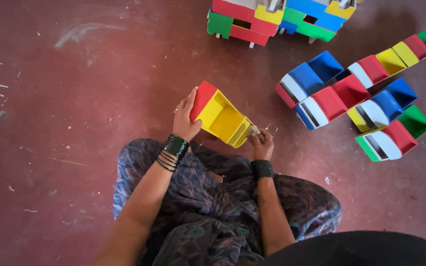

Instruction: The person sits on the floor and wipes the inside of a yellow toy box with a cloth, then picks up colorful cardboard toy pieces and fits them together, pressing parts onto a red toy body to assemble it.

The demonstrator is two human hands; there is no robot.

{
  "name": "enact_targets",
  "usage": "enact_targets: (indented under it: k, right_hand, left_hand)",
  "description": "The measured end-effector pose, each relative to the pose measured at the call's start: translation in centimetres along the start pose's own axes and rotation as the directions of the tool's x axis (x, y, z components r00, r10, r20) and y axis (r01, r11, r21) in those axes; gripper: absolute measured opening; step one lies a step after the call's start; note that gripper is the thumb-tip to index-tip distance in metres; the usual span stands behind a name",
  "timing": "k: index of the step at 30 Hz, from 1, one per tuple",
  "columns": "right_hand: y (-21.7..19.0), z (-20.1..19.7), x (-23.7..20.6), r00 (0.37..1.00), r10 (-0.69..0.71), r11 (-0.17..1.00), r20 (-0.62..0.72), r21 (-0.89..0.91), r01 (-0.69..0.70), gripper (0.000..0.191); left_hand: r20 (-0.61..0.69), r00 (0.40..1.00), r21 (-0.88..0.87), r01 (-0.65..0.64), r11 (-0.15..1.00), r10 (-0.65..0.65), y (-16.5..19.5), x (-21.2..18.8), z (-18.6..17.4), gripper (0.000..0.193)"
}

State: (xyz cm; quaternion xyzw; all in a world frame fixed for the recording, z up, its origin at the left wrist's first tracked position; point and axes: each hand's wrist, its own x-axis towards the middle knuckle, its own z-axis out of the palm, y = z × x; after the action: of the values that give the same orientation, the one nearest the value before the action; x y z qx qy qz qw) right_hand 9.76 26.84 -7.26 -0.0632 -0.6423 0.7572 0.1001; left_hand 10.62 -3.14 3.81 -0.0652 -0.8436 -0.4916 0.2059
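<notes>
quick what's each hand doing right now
Left hand: closed on the red end of the yellow and red toy block.
Right hand: fingers pinching the block's lower yellow end.

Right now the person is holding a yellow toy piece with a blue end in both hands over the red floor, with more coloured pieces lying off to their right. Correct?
Not quite: the end of the yellow toy piece is red, not blue, as the head view shows. The left hand grips that red end and the right hand the other, over the red floor, with more coloured pieces to their right.
</notes>
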Motion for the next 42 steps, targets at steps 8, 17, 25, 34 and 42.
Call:
enact_targets:
  k: [8, 17, 25, 34, 42]
  right_hand:
    - [-0.1, 0.9, -0.5, 0.987, -0.156, 0.963, 0.034, -0.219, 0.16, 0.033]
    - [-2.2, 1.3, -1.0, 0.933, -0.356, 0.84, 0.044, -0.423, 0.34, 0.026]
    - [-1.3, 0.7, -0.4, 0.954, -0.299, 0.773, 0.035, -0.577, 0.263, 0.022]
    - [0.8, -0.8, 0.6, 0.976, -0.216, 0.751, -0.028, -0.644, 0.148, 0.024]
    - [0.9, -0.4, -0.6, 0.995, -0.036, 0.511, 0.094, -0.854, 0.099, 0.028]
  left_hand:
    - [0.017, 0.997, -0.002, -0.076, 0.997, 0.076, 0.7, 0.5, 0.1, 0.097]
    - [0.034, 0.997, -0.018, -0.072, 0.997, 0.073, 1.9, 0.6, 0.3, 0.095]
    - [0.052, 0.997, -0.031, -0.048, 0.998, 0.05, 1.4, 0.8, 0.8, 0.096]
    - [0.034, 0.999, -0.043, -0.034, 0.998, 0.036, 1.3, 0.8, 0.7, 0.095]
    - [-0.056, 0.997, 0.089, -0.046, 0.995, 0.051, 1.9, 0.2, 1.4, 0.094]
